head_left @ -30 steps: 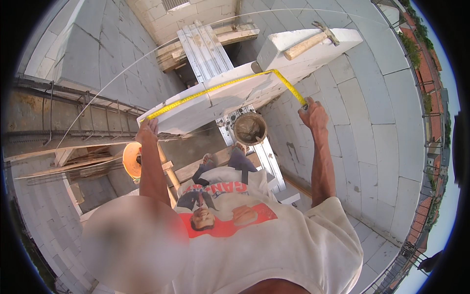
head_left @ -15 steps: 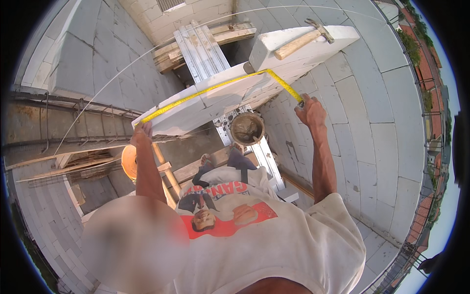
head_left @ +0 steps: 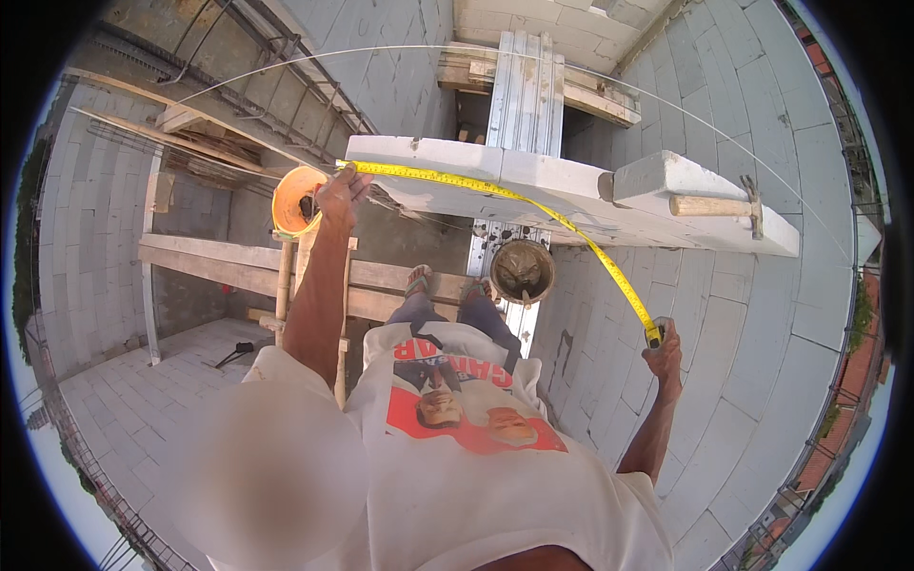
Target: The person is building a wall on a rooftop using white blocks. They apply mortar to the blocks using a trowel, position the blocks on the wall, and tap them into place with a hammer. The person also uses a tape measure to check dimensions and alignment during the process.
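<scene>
My left hand pinches the end of a yellow tape measure at the left end of a low white block wall. The tape runs along the wall, then sags down to its case in my right hand, whose fingers are wrapped round it, out to the lower right. A wooden-handled hammer lies on a raised block at the wall's right part. Below the wall is a round bucket of grey mortar. An orange bucket hangs or stands just left of my left hand; its support is unclear.
Metal planks cross timber beams beyond the wall. My feet stand on wooden boards. A rebar cage and thin timber run at upper left. A thin white line arcs overhead. Tall block walls surround the narrow space.
The view has swung, so the wall now lies more level. My right hand has moved down and right with the case, and the bend in the tape is looser. My left hand still holds its end.
</scene>
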Demonstrator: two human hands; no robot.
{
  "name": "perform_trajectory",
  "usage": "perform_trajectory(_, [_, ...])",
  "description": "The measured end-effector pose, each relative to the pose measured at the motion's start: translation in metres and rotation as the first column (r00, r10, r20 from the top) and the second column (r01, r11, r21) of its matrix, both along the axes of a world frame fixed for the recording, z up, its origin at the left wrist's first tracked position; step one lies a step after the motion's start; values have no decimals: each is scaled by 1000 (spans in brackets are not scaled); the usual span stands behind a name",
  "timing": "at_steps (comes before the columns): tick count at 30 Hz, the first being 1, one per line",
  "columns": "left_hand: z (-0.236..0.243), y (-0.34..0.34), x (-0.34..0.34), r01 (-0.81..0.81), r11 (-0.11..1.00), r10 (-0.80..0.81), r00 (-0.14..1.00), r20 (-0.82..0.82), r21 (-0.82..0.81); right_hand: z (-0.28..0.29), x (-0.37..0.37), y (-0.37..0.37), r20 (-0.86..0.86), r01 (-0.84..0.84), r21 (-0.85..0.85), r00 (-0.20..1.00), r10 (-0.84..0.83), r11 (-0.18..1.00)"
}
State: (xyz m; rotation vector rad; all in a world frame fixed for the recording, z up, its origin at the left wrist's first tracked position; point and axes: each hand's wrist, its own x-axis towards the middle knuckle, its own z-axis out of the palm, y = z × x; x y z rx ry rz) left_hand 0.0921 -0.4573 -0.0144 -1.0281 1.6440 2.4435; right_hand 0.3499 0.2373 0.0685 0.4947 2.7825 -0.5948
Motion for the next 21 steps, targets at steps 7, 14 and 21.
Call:
perform_trajectory(7, [-16,-46,131,-16,993,39,980,197,-113,-47,39,8,198,-412,-117,882,428,904])
perform_trajectory(14, [-93,-13,214,136,962,-175,972,155,237,-114,-50,-166,164,-611,-402,685,710,682])
perform_trajectory(21, [-114,-11,244,472,881,-473,871,132,42,-163,-137,-424,154,-705,-521,477,865,482])
